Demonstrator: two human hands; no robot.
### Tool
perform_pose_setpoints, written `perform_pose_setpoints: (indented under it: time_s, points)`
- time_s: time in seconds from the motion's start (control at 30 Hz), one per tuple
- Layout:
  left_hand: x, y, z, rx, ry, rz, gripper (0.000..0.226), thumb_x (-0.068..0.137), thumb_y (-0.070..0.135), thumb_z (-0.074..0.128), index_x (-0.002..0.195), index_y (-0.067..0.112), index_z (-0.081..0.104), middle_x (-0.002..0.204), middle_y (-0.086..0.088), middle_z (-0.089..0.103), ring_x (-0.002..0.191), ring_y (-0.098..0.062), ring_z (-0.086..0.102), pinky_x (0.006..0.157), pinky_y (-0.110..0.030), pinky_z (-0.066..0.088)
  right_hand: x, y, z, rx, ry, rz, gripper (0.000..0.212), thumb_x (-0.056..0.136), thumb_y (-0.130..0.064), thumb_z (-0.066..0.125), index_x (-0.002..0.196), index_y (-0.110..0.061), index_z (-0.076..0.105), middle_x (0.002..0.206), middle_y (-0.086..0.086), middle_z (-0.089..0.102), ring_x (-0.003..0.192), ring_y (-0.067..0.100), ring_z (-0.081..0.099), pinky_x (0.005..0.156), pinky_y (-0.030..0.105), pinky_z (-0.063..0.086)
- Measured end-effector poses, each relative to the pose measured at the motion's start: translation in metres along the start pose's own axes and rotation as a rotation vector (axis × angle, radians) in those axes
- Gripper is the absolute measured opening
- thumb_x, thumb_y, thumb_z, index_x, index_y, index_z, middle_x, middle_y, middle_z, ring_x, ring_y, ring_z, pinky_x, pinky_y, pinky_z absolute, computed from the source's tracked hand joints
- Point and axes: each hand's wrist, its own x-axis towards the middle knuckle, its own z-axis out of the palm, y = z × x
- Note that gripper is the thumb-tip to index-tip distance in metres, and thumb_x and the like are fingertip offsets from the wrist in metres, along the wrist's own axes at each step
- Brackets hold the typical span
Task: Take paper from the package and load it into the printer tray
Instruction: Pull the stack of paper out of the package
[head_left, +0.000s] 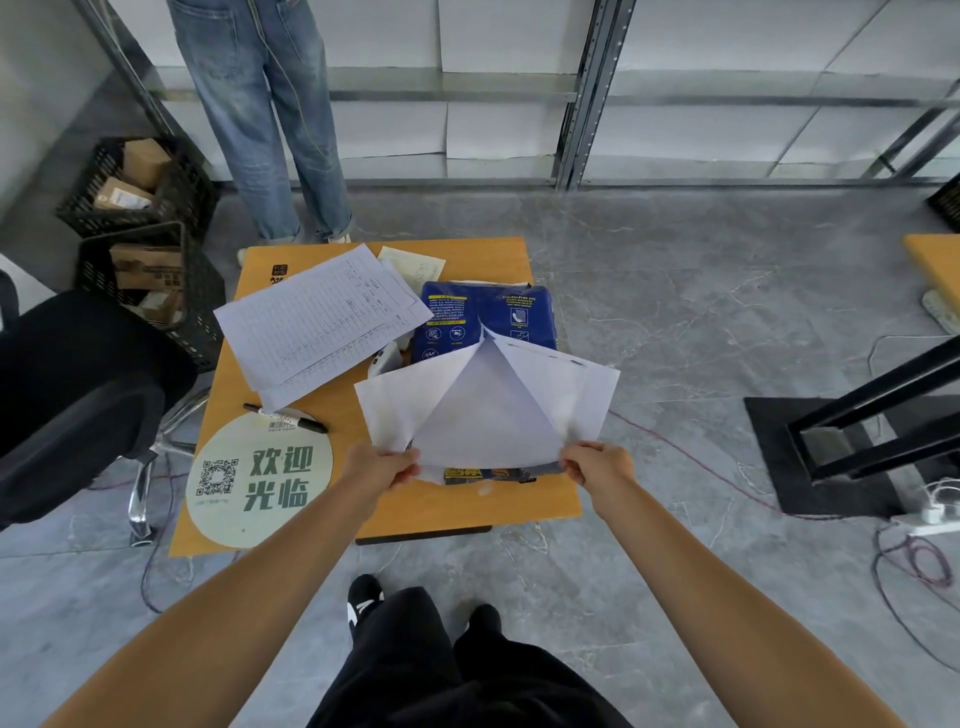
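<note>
A blue paper package lies on the small orange table, its near end torn open. My left hand and my right hand each pinch a near corner of the white wrapper flaps and spread them apart over the package's near end. Between the flaps shows a pale triangular surface, wrapper lining or sheets, I cannot tell which. A strip of the blue and yellow wrapper peeks out below the flaps. No printer tray is in view.
Ruled forms lie at the table's back left, with a black marker and a round green sign nearer. A white device sits beside the package. A person in jeans stands behind. Office chair left, black crates, cables on the floor.
</note>
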Motion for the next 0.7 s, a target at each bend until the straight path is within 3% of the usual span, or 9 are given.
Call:
perform_pose_setpoints:
  time_s: [0.07, 0.13, 0.2, 0.27, 0.37, 0.43, 0.5, 0.6, 0.7]
  points:
    - [-0.006, -0.006, -0.009, 0.069, -0.1, -0.065, 0.023, 0.086, 0.017, 0.072, 0.095, -0.003, 0.07, 0.083, -0.013, 0.073, 0.055, -0.011, 0.062, 0.043, -0.015, 0.046, -0.003, 0.001, -0.007, -0.046, -0.091, 0.026, 0.009, 0.071, 0.007, 0.066, 0.079, 0.003, 0.065, 0.067, 0.015, 0.06, 0.055, 0.02, 0.055, 0.059, 0.026, 0.051]
    - [-0.007, -0.012, -0.014, 0.018, -0.177, -0.133, 0.025, 0.088, 0.013, 0.07, 0.104, -0.006, 0.065, 0.099, -0.019, 0.072, 0.078, -0.02, 0.07, 0.064, -0.021, 0.056, -0.004, 0.003, -0.012, -0.094, -0.192, 0.058, 0.012, 0.077, 0.0, 0.065, 0.088, 0.005, 0.065, 0.07, 0.014, 0.062, 0.057, 0.019, 0.059, 0.056, 0.026, 0.053]
    - [-0.006, -0.014, -0.011, -0.137, -0.175, -0.14, 0.027, 0.086, 0.006, 0.069, 0.109, -0.006, 0.06, 0.111, -0.021, 0.069, 0.1, -0.029, 0.07, 0.084, -0.033, 0.059, -0.002, 0.001, -0.011, -0.099, -0.27, 0.061, 0.019, 0.084, -0.011, 0.064, 0.098, 0.003, 0.066, 0.083, 0.015, 0.069, 0.071, 0.023, 0.066, 0.066, 0.03, 0.056]
    - [-0.004, -0.013, -0.005, -0.267, -0.107, -0.128, 0.03, 0.084, 0.004, 0.072, 0.109, -0.006, 0.06, 0.109, -0.02, 0.068, 0.099, -0.032, 0.071, 0.077, -0.036, 0.063, 0.004, -0.001, -0.005, -0.089, -0.282, 0.045, 0.027, 0.087, -0.018, 0.066, 0.107, 0.0, 0.064, 0.098, 0.017, 0.071, 0.082, 0.027, 0.068, 0.069, 0.032, 0.056]
    - [-0.003, -0.016, 0.003, -0.201, -0.023, -0.091, 0.025, 0.081, 0.01, 0.077, 0.096, -0.005, 0.063, 0.094, -0.02, 0.068, 0.079, -0.029, 0.071, 0.059, -0.029, 0.063, 0.009, 0.003, 0.007, -0.103, -0.203, 0.004, 0.037, 0.084, -0.014, 0.072, 0.115, 0.003, 0.063, 0.109, 0.02, 0.07, 0.092, 0.031, 0.068, 0.069, 0.038, 0.058]
    - [-0.002, -0.021, 0.005, -0.133, -0.023, -0.048, 0.028, 0.082, 0.012, 0.076, 0.1, -0.007, 0.063, 0.091, -0.022, 0.073, 0.065, -0.026, 0.072, 0.058, -0.029, 0.061, 0.006, 0.006, 0.009, -0.183, -0.177, -0.04, 0.032, 0.084, -0.01, 0.072, 0.112, 0.003, 0.066, 0.107, 0.016, 0.07, 0.095, 0.03, 0.067, 0.078, 0.044, 0.059]
    - [-0.007, -0.022, 0.002, -0.047, -0.042, -0.006, 0.03, 0.085, 0.013, 0.072, 0.108, -0.005, 0.063, 0.088, -0.024, 0.075, 0.059, -0.022, 0.072, 0.057, -0.027, 0.059, 0.0, 0.007, 0.005, -0.218, -0.208, -0.029, 0.019, 0.086, -0.007, 0.07, 0.102, 0.002, 0.067, 0.101, 0.013, 0.067, 0.09, 0.027, 0.065, 0.076, 0.039, 0.058]
    - [-0.018, -0.024, -0.01, 0.022, -0.21, -0.029, 0.03, 0.09, 0.018, 0.067, 0.112, -0.002, 0.062, 0.094, -0.023, 0.075, 0.073, -0.026, 0.076, 0.069, -0.031, 0.061, -0.002, 0.004, -0.013, -0.243, -0.389, 0.067, 0.005, 0.087, -0.005, 0.067, 0.089, -0.005, 0.063, 0.099, 0.014, 0.068, 0.08, 0.023, 0.066, 0.065, 0.032, 0.055]
    - [-0.018, -0.02, -0.015, -0.037, -0.295, -0.077, 0.039, 0.091, 0.032, 0.065, 0.114, 0.001, 0.061, 0.097, -0.018, 0.076, 0.088, -0.032, 0.075, 0.084, -0.043, 0.06, -0.002, -0.002, -0.019, -0.156, -0.521, 0.139, 0.024, 0.092, -0.019, 0.063, 0.112, -0.007, 0.062, 0.103, 0.012, 0.07, 0.085, 0.024, 0.068, 0.064, 0.032, 0.057]
